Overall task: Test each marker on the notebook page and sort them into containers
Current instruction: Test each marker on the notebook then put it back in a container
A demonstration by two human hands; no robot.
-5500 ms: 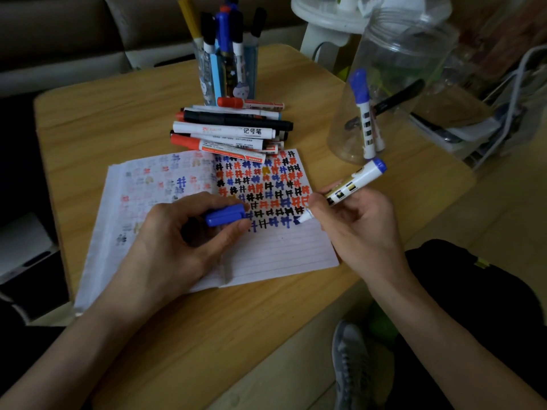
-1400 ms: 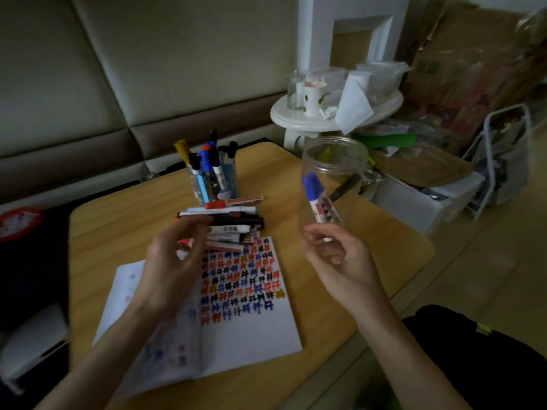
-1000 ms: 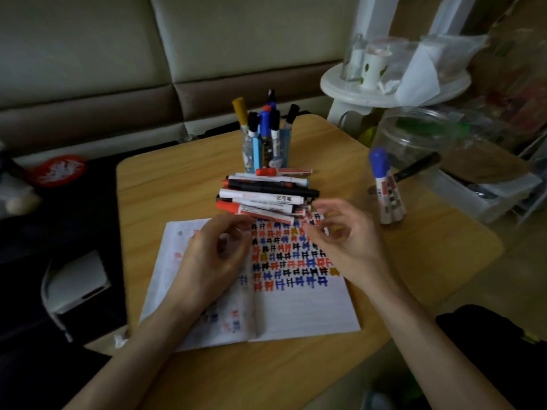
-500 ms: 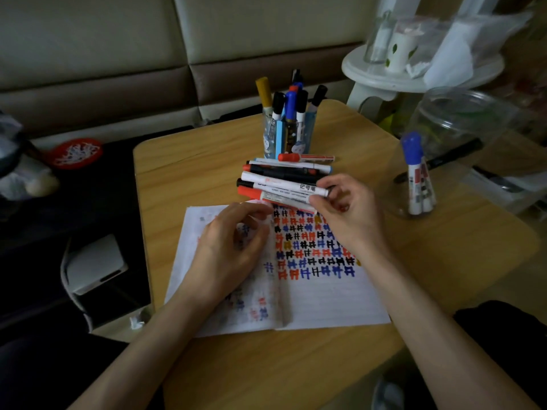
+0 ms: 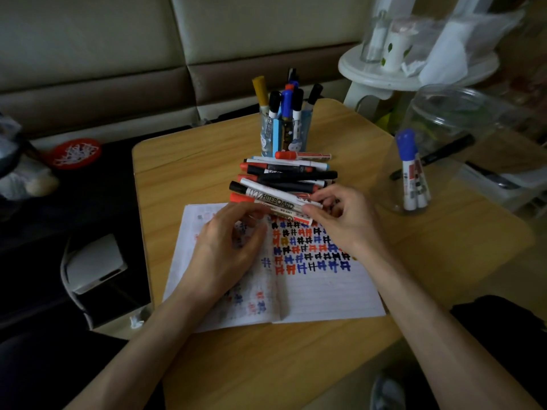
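Pinching whiteboard marker (image 5: 273,196), right hand (image 5: 346,220).

A single wide-angle camera sits on the person's head and looks forward and steeply down onto the light wooden counter (image 5: 444,261). It is close enough that both bare forearms enter from the bottom edge, and the left hand (image 5: 231,244) and right hand (image 5: 346,223) meet near the frame's middle. Beyond the counter's far edge, the beige and brown padded sofa back (image 5: 118,54) fills the top, with the round white side table (image 5: 384,78) at upper right.
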